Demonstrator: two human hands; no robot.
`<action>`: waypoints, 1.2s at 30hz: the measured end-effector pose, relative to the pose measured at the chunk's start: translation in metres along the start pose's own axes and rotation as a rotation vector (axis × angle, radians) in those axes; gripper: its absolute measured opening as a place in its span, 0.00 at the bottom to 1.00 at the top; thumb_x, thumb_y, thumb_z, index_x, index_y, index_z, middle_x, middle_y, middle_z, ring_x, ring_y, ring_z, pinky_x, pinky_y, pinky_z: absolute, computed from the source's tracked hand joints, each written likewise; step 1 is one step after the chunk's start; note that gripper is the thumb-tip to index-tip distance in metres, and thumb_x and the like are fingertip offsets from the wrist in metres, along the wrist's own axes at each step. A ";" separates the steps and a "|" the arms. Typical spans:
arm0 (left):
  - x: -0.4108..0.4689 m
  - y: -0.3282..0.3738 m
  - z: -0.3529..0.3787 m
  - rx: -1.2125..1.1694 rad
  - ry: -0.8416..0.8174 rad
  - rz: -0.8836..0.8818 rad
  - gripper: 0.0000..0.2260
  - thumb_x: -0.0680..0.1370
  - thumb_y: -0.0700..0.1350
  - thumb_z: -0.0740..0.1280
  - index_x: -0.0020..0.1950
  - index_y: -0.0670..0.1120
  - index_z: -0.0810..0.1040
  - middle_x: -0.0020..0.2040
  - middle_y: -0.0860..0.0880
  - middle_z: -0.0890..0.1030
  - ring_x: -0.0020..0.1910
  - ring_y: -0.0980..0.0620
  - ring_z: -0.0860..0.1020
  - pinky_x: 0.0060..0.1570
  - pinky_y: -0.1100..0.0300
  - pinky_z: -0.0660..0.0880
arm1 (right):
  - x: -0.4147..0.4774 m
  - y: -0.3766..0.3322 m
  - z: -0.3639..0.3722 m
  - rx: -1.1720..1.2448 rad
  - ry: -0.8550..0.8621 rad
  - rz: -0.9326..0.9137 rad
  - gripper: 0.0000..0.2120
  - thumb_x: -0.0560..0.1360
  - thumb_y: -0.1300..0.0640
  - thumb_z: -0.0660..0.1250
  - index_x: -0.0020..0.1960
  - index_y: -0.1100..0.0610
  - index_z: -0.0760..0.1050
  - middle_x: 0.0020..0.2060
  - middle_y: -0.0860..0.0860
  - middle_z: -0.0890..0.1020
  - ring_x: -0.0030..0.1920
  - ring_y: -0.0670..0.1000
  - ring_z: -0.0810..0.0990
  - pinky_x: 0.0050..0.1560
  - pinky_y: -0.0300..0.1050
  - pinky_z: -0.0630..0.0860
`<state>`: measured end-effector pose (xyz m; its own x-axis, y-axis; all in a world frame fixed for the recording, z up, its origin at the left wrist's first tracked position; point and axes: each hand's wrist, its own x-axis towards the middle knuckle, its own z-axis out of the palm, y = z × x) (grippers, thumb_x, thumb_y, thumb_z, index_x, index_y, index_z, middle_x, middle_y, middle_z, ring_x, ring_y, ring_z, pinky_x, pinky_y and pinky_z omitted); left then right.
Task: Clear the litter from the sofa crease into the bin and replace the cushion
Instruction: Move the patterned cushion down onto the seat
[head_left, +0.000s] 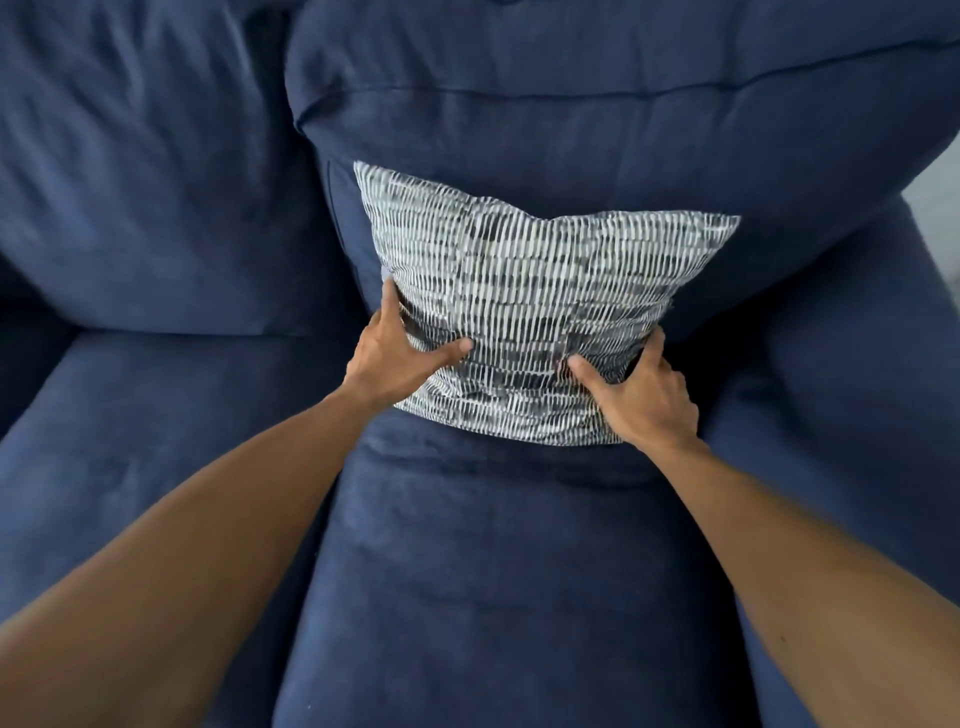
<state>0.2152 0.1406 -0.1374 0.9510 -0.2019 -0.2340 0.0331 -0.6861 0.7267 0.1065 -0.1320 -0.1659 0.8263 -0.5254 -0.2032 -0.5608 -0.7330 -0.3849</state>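
A grey-and-white patterned cushion (535, 291) leans against the back of a dark blue sofa (493, 571), its lower edge over the crease between seat and backrest. My left hand (400, 358) grips the cushion's lower left side, thumb pressed into the front. My right hand (636, 389) holds the lower right side the same way, and the fabric bunches between the two thumbs. The crease behind the cushion is hidden. I see no litter and no bin.
A second blue back cushion (156, 182) and seat (130, 467) lie to the left. The sofa's right armrest (852, 364) rises beside the cushion. A strip of pale floor or wall (943, 208) shows at the far right.
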 end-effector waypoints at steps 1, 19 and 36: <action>0.002 -0.002 0.003 -0.024 0.002 -0.007 0.59 0.58 0.75 0.73 0.80 0.55 0.49 0.75 0.49 0.69 0.74 0.47 0.68 0.70 0.41 0.69 | 0.004 0.002 0.003 0.009 0.003 0.003 0.62 0.59 0.14 0.47 0.78 0.54 0.43 0.68 0.58 0.71 0.65 0.63 0.70 0.53 0.61 0.73; 0.011 0.003 0.013 -0.175 0.047 0.002 0.47 0.61 0.68 0.78 0.70 0.58 0.55 0.65 0.54 0.72 0.64 0.53 0.71 0.63 0.57 0.68 | 0.019 -0.001 0.016 0.460 -0.152 -0.001 0.64 0.60 0.17 0.58 0.77 0.54 0.34 0.79 0.56 0.46 0.76 0.59 0.51 0.72 0.57 0.53; -0.071 0.022 -0.013 -0.084 -0.051 -0.006 0.55 0.63 0.76 0.70 0.78 0.44 0.55 0.74 0.44 0.69 0.71 0.44 0.69 0.67 0.52 0.69 | -0.072 0.005 -0.030 0.469 -0.088 0.019 0.57 0.62 0.17 0.56 0.77 0.53 0.50 0.72 0.58 0.66 0.71 0.61 0.64 0.69 0.62 0.62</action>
<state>0.1518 0.1491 -0.0968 0.9338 -0.2349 -0.2700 0.0669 -0.6266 0.7765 0.0429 -0.1110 -0.1267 0.8289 -0.4835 -0.2814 -0.5077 -0.4388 -0.7414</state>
